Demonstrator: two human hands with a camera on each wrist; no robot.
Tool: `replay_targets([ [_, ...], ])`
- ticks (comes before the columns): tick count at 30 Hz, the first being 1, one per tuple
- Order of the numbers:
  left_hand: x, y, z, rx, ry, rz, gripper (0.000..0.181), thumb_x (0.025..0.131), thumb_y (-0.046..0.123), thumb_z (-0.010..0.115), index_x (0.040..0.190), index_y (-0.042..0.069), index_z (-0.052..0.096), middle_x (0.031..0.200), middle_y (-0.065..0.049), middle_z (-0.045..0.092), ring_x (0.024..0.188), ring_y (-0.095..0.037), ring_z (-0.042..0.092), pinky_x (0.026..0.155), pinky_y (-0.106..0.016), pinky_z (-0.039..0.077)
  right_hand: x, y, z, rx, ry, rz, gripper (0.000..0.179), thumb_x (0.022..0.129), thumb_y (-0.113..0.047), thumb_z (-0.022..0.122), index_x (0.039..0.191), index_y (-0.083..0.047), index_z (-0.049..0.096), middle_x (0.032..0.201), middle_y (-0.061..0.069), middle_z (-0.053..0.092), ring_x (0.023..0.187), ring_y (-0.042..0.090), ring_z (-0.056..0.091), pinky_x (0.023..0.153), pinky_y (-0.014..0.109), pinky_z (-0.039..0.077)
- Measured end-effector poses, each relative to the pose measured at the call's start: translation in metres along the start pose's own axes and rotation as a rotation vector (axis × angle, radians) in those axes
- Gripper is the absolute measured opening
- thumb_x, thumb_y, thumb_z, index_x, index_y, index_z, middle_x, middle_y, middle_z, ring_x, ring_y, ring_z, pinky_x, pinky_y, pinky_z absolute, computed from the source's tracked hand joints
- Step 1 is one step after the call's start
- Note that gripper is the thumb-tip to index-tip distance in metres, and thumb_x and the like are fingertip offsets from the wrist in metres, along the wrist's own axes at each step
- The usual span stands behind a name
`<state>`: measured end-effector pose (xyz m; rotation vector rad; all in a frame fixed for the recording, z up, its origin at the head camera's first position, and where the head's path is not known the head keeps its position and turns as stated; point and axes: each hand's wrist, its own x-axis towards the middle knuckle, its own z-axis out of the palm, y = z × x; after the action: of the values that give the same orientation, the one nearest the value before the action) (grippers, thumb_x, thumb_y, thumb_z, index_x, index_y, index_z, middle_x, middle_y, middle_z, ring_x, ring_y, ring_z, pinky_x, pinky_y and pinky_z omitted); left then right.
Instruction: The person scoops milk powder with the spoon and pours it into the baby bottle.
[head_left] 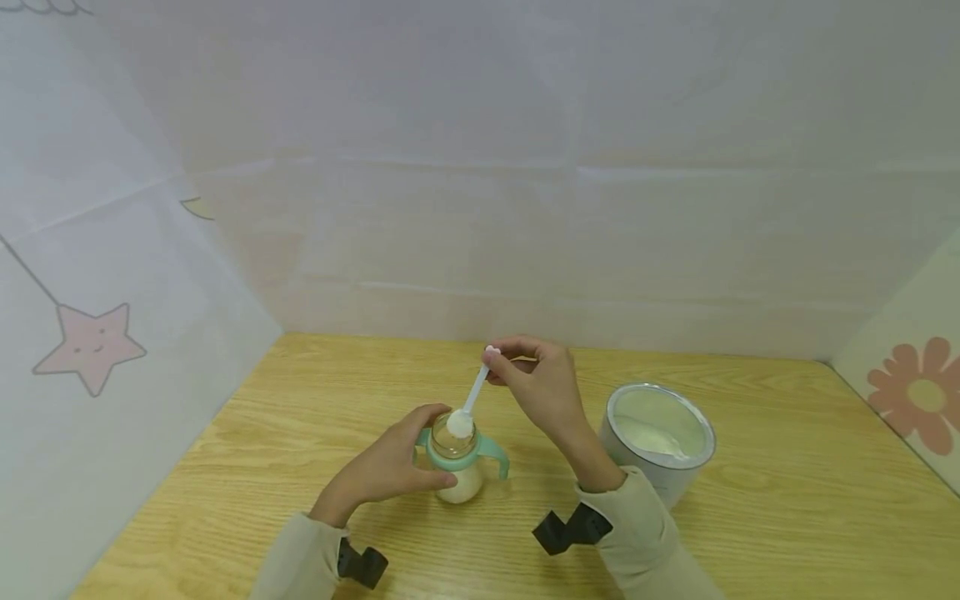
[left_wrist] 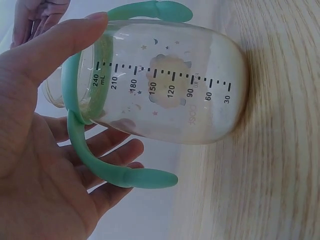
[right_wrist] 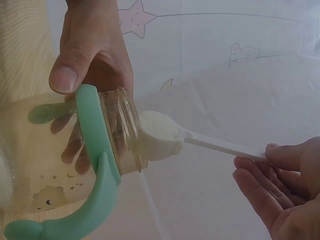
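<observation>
A clear baby bottle (left_wrist: 165,82) with a green two-handled collar (right_wrist: 95,135) stands upright on the table, its mouth uncovered and pale contents low inside. My left hand (head_left: 390,462) holds it about the neck, thumb on the near side, fingers around the back. My right hand (head_left: 543,387) pinches the end of a white scoop (right_wrist: 225,146) between thumb and fingers. The scoop's bowl, heaped with white powder (right_wrist: 159,125), is tilted right at the bottle's mouth. Beside my right forearm stands an uncovered can (head_left: 660,425) with pale powder inside.
The wooden table (head_left: 787,483) extends to both sides of the bottle and can. A pale sheet (head_left: 480,208) rises along its back edge, with printed cloth at the left and right. Each sleeve cuff carries a small black device (head_left: 570,529).
</observation>
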<state>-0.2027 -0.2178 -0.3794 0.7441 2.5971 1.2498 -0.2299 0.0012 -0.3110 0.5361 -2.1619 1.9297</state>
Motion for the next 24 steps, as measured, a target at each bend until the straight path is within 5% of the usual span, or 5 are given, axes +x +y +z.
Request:
replay_targets([
  [13,0.0006,0.0009,0.0009,-0.03,-0.011,0.0,0.08,0.08,0.026,0.077,0.143,0.004,0.033,0.137,-0.011,0.049,0.125,-0.031,0.047,0.103,-0.058,0.037,-0.0026,-0.0017,0.0008,0.008,-0.021,-0.023,0.017,0.088,-0.004,0.066,0.098,0.01,0.068,0.091,0.023,0.067,0.067,0.004,0.068,0.07,0.028,0.058],
  [24,-0.0009,0.0015,0.0014,-0.044,-0.015,0.004,0.078,0.082,0.029,0.076,0.143,0.006,0.033,0.137,-0.011,0.048,0.126,-0.031,0.047,0.103,-0.057,0.037,-0.0033,0.0,0.0011,0.018,-0.026,-0.048,0.015,0.087,-0.002,0.067,0.096,0.01,0.068,0.09,0.023,0.067,0.074,0.022,0.071,0.07,0.028,0.058],
])
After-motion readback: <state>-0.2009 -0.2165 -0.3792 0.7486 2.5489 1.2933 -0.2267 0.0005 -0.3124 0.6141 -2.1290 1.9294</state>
